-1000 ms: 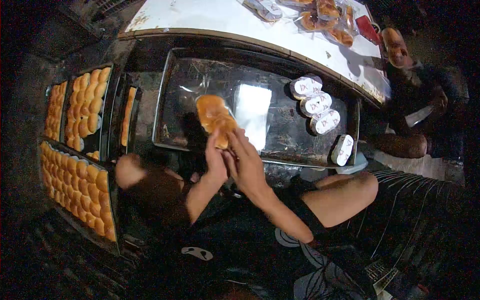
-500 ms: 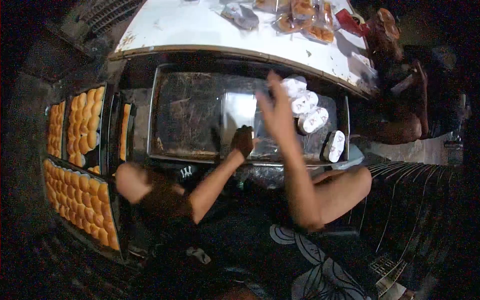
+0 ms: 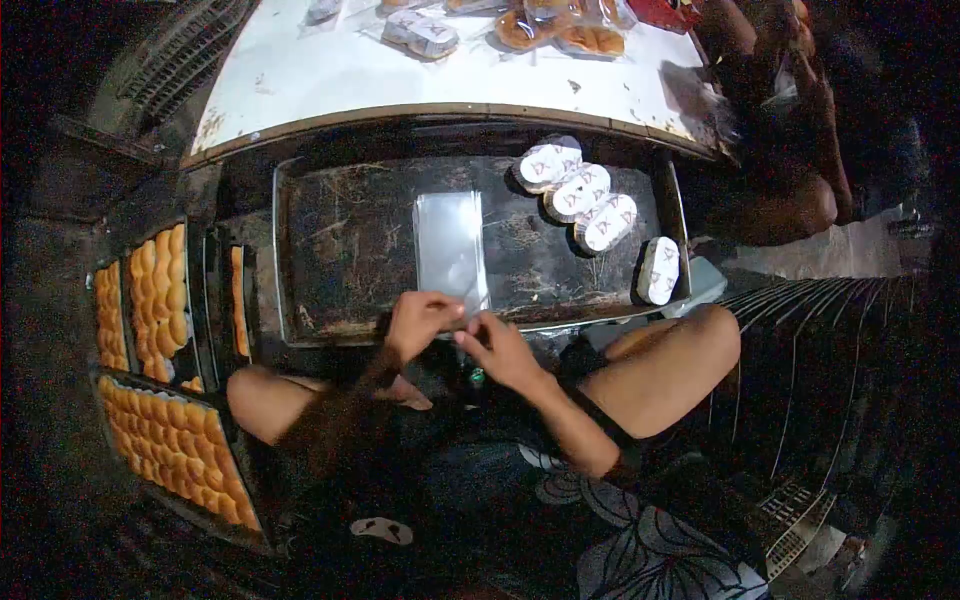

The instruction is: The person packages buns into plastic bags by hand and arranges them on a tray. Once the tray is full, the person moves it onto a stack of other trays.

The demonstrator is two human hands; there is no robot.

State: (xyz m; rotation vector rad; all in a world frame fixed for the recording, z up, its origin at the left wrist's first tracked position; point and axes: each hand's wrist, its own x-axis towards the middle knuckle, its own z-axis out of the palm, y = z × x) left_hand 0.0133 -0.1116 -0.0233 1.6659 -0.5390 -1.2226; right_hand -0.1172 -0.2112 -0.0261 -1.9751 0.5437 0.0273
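Note:
A clear plastic bag (image 3: 448, 235), or a flat stack of them, lies in the middle of the dark metal tray (image 3: 340, 215). At its near end, my left hand (image 3: 422, 325) has thumb and fingers pinched together on the plastic. Close beside it, my right hand (image 3: 503, 352) also pinches at the bag's near edge, the fingertips of both hands almost meeting. On the tray's right side, three buns in white printed paper cups (image 3: 578, 192) lie in a slanting row. Another paper-cupped bun (image 3: 659, 271) is apart from them by the right rim.
Beyond the tray, a white table (image 3: 330, 70) holds bagged buns (image 3: 420, 33) and bagged browned breads (image 3: 590, 40). Trays of golden buns (image 3: 180, 445) stand at left. Another person's arm and leg (image 3: 790, 205) are at far right, above a wire rack (image 3: 790, 350).
My right hand has come down from above the tray to the bag's near end, beside my left hand. My left hand has shifted to a pinch there. The view has shifted too.

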